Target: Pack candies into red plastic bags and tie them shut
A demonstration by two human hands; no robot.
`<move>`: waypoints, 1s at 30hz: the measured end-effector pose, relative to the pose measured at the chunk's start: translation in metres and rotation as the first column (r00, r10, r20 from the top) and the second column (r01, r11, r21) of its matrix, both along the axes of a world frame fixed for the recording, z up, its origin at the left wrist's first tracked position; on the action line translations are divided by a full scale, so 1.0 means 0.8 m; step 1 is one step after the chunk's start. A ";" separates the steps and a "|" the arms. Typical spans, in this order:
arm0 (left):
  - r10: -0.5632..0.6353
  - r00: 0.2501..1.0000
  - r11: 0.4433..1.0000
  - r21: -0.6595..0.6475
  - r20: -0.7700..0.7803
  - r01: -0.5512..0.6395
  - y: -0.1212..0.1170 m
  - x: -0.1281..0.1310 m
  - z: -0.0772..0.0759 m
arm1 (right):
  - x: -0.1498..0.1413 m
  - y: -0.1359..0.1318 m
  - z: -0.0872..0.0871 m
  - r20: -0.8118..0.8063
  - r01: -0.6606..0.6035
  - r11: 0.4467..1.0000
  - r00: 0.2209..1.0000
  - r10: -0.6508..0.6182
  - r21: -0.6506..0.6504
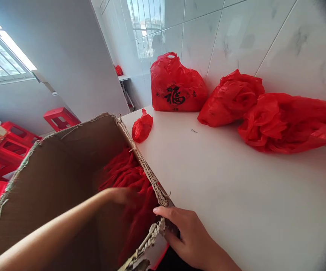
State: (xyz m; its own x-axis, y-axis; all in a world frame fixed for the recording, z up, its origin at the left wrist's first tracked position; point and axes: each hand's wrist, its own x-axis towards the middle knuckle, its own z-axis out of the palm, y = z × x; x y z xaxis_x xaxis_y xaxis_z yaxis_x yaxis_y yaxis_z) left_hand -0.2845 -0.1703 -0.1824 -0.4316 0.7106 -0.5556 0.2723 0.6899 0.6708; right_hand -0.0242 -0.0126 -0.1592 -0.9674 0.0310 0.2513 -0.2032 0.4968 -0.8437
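A large cardboard box (75, 195) with frayed, torn rims stands open below me. My left hand (124, 196) reaches down inside it, against a heap of red cloth-like or plastic material (129, 169) along the right wall. Motion blur smears the left fingers, so I cannot make out whether they grip the red material. At the near right corner, my right hand (187, 231) is closed around the box rim, thumb on top and the other fingers partly hidden outside.
On the white table (222, 180) stand a red bag with black characters (176, 88), a crumpled red bag (233, 98), another red bag (287, 122) and a small tied red bag (142, 126). Red plastic stools (13, 146) sit left of the box. A tiled wall (236, 37) rises behind.
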 end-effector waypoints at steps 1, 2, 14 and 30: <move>0.068 0.986 0.997 -0.019 -0.152 -0.072 0.001 -0.024 0.030 | 0.000 0.000 0.000 -0.001 -0.002 1.000 1.000 0.002 -0.001; 0.153 0.937 0.987 0.001 -0.314 -0.161 0.005 -0.049 0.062 | 0.000 -0.001 -0.001 0.000 -0.001 1.000 1.000 0.001 -0.001; 0.437 0.534 0.888 0.255 -0.724 -0.381 0.205 -0.157 0.154 | -0.003 -0.001 -0.005 0.050 0.039 0.999 0.998 -0.039 -0.011; 0.524 0.844 0.689 0.528 0.112 -0.497 0.002 -0.055 0.228 | 0.000 0.002 0.004 0.025 0.012 1.000 1.000 -0.012 -0.011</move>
State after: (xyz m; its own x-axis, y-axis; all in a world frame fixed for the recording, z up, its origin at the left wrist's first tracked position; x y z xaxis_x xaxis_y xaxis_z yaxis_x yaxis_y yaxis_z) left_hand -0.3286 -0.1686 0.0004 -0.8287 0.5416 -0.1408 0.0210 0.2815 0.9593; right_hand -0.0245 -0.0108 -0.1559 -0.9729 0.0454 0.2269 -0.1762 0.4898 -0.8538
